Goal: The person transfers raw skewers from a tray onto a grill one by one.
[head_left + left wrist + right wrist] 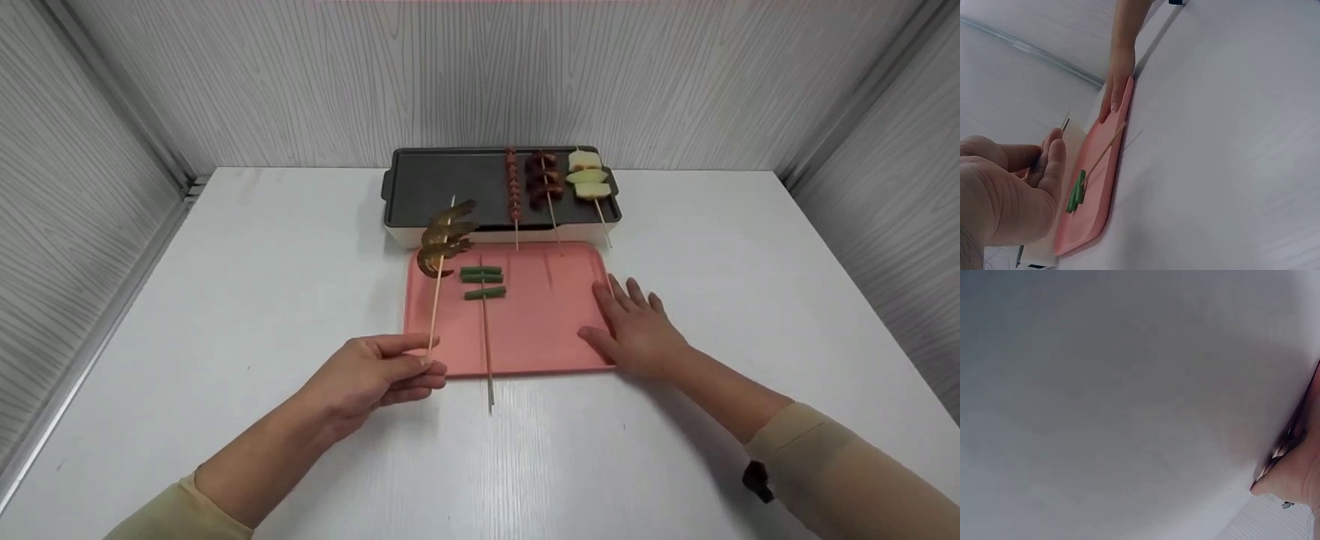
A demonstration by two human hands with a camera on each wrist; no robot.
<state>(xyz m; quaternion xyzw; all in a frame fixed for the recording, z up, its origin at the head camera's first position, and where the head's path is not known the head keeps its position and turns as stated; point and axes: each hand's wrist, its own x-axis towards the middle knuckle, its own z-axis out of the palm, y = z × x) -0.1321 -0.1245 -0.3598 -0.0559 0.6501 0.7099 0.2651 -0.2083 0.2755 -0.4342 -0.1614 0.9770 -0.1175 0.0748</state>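
In the head view my left hand (382, 375) pinches the low end of a shrimp skewer (447, 236) between thumb and fingers. The skewer leans upright, its brown shrimp overlapping the tray's far left corner and the griddle's front edge. Beside it, a skewer of green vegetable pieces (484, 278) lies on the pink tray (547, 330), its stick reaching past the near rim. My right hand (637, 330) rests with spread, straight fingers on the tray's right edge. The left wrist view shows the green skewer (1077, 192) beyond my left hand (1016, 185).
A black griddle plate (450, 176) on a pale base stands behind the tray. On its right side lie a thin red skewer (513, 184), a dark reddish-brown skewer (544, 178) and a skewer of pale slices (588, 176), sticks pointing toward me. Wood-grain panels (487, 75) enclose the white table (300, 255).
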